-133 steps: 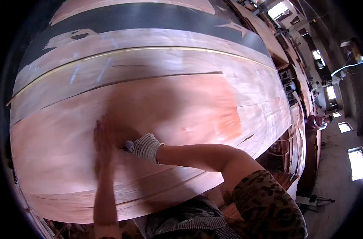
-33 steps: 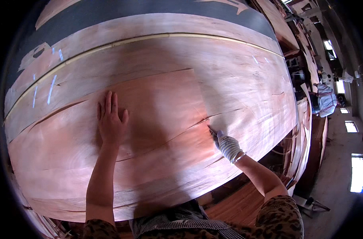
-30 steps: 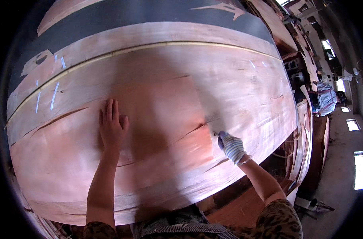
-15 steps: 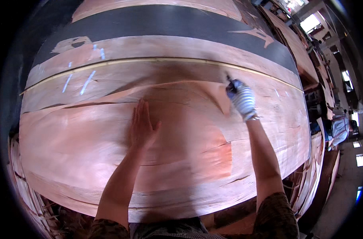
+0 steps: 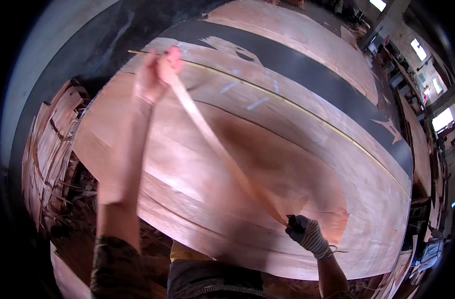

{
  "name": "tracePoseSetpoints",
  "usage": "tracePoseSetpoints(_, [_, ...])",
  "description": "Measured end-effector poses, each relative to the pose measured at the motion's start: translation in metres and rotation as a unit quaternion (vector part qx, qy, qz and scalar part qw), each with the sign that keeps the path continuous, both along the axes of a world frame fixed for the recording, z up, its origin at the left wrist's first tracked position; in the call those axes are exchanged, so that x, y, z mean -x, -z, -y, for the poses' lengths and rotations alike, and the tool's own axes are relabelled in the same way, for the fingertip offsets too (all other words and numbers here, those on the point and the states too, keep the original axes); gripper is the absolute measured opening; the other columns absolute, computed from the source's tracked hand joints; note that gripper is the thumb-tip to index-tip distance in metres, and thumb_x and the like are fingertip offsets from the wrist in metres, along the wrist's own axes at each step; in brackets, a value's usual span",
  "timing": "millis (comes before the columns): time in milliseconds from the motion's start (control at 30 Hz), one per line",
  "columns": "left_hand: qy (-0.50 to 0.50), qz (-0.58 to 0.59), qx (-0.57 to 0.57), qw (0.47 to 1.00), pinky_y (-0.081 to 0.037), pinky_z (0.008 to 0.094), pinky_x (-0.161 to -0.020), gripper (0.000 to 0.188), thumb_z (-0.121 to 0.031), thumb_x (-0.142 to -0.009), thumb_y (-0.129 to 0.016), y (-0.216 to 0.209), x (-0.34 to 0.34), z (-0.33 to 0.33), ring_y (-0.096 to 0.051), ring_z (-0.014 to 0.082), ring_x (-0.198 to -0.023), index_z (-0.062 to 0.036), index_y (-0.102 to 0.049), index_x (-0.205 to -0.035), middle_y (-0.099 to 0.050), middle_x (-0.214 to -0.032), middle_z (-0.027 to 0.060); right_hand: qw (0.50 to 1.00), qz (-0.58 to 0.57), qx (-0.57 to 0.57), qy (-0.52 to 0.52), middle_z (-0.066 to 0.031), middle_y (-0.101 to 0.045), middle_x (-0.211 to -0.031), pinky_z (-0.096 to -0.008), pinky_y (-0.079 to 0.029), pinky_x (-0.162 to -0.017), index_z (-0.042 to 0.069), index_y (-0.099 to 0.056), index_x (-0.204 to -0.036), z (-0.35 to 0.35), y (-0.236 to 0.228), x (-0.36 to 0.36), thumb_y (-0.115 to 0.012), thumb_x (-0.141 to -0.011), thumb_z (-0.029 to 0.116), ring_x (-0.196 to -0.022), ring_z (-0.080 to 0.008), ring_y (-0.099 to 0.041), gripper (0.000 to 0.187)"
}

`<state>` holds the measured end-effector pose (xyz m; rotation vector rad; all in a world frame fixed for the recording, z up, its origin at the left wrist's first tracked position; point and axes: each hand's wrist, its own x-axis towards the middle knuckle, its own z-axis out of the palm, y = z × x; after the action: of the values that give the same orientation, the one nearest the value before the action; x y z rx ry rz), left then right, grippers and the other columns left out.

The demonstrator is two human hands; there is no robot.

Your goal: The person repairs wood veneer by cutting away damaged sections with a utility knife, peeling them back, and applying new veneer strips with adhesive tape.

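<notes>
A long, narrow veneer strip (image 5: 210,132) slants above the sheet between my two hands. My bare left hand (image 5: 160,72) is closed around its upper end, beside the far end of a thin yellowish straightedge (image 5: 307,110). My right hand (image 5: 307,235), in a striped glove with dark fingers, is closed on a small dark tool (image 5: 290,220); its exact kind cannot be made out. The strip's lower, wider end meets that tool. Beneath both hands lies a large pinkish-brown veneer sheet (image 5: 187,187) with several seams and a darker orange patch near the right hand.
A black band (image 5: 307,65) crosses behind the straightedge, with torn veneer scraps (image 5: 232,48) on it. Another veneer sheet (image 5: 297,35) lies beyond. Bundled veneer offcuts (image 5: 50,154) stand at the left. At the far right edge a person (image 5: 431,254) is near stacked sheets.
My left hand has risen from the sheet and moved far left, now gripping a veneer strip. My right hand has come down toward me. The whole view has turned.
</notes>
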<state>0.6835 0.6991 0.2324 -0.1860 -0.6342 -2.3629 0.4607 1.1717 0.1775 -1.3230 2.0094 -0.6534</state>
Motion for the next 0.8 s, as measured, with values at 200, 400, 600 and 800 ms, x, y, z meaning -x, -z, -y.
tracePoseSetpoints(200, [-0.25,0.148,0.098,0.952,-0.053,0.0298,-0.076,0.039,-0.026,-0.094,-0.041,-0.093,-0.213,0.116,-0.061,0.02,-0.093,0.0048,-0.046,-0.117,-0.059,-0.107,0.0144,0.998,-0.021,0.046,-0.049,-0.018,-0.059,-0.071,-0.0385,-0.045,-0.058,0.003,-0.058,-0.084,0.065,0.01,-0.141,-0.065,-0.075,0.023,-0.065,-0.0343,-0.058,0.022])
tracePoseSetpoints(400, [-0.274,0.066,0.214,0.935,-0.05,0.0217,-0.076,0.033,-0.006,-0.092,-0.043,-0.111,-0.443,0.116,-0.059,0.012,-0.087,-0.0013,-0.044,-0.124,-0.06,-0.102,0.0064,0.982,-0.065,0.034,-0.177,-0.0181,-0.059,-0.073,-0.0386,-0.046,-0.056,0.006,-0.06,-0.089,0.124,0.052,-0.232,-0.064,-0.077,0.03,-0.064,-0.035,-0.058,0.027])
tracePoseSetpoints(600, [-0.584,0.157,0.069,0.794,-0.032,0.0151,-0.05,0.045,-0.006,-0.091,-0.044,-0.067,-0.601,-0.053,-0.04,0.0016,-0.063,-0.0033,-0.031,-0.134,-0.052,-0.096,-0.0005,0.993,-0.048,0.096,-0.045,-0.0126,-0.065,-0.086,-0.0342,-0.049,-0.071,0.009,-0.065,-0.097,0.182,0.052,-0.247,-0.063,-0.077,0.02,-0.079,-0.0276,-0.063,0.023])
tracePoseSetpoints(800, [-0.707,0.139,-0.061,0.691,-0.049,0.0246,-0.078,0.036,-0.014,-0.093,-0.04,0.003,-0.719,-0.211,-0.058,0.0147,-0.085,-0.0038,-0.043,-0.127,-0.058,-0.107,0.0096,0.975,-0.151,0.149,0.069,-0.0203,-0.061,-0.097,-0.0421,-0.048,-0.074,0.01,-0.056,-0.111,0.248,0.072,-0.231,-0.06,-0.075,0.023,-0.083,-0.0349,-0.061,0.038])
